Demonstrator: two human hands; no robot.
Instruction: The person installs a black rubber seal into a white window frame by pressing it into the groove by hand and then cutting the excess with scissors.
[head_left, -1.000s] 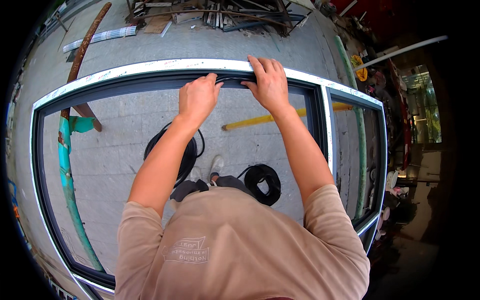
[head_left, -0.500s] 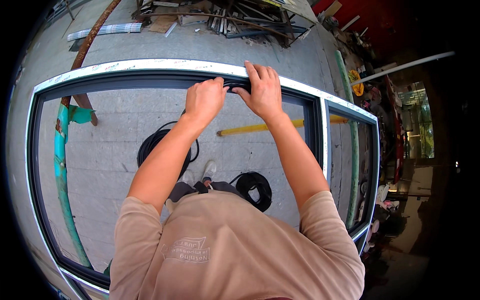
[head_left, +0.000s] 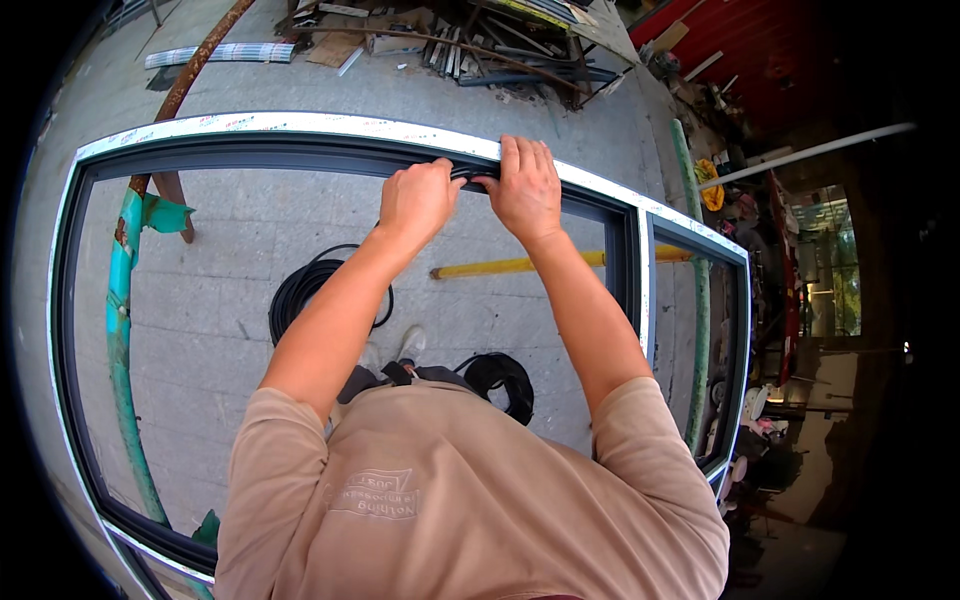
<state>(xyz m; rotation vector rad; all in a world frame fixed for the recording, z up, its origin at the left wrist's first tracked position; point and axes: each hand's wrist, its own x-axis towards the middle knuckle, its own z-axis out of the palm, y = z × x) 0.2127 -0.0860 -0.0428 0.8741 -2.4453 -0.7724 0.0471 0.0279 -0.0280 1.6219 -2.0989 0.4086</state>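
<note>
A large window frame (head_left: pixel 330 124), dark inside with a pale, film-covered outer face, lies in front of me. At its far rail my left hand (head_left: pixel 417 200) is closed in a pinch on a black rubber seal strip (head_left: pixel 463 173), which shows between the two hands along the inner groove. Just to the right, my right hand (head_left: pixel 527 190) grips the rail, its fingers laid over the pale face and its thumb against the strip. The left fingertips are partly hidden. Below my left forearm, a coil of black strip (head_left: pixel 296 297) lies on the floor.
Another black coil (head_left: pixel 514 385) lies near my feet. Under the frame are a green-and-rusty pipe (head_left: pixel 122 310) at left, a green pipe (head_left: pixel 699 340) at right and a yellow pole (head_left: pixel 520 263). Scrap metal (head_left: pixel 500 50) is piled at the back; clutter lines the right.
My right fingers have drawn closer together on the rail, and that hand sits slightly lower. The left hand has shifted slightly right along the rail, still pinching. The view has tilted a little.
</note>
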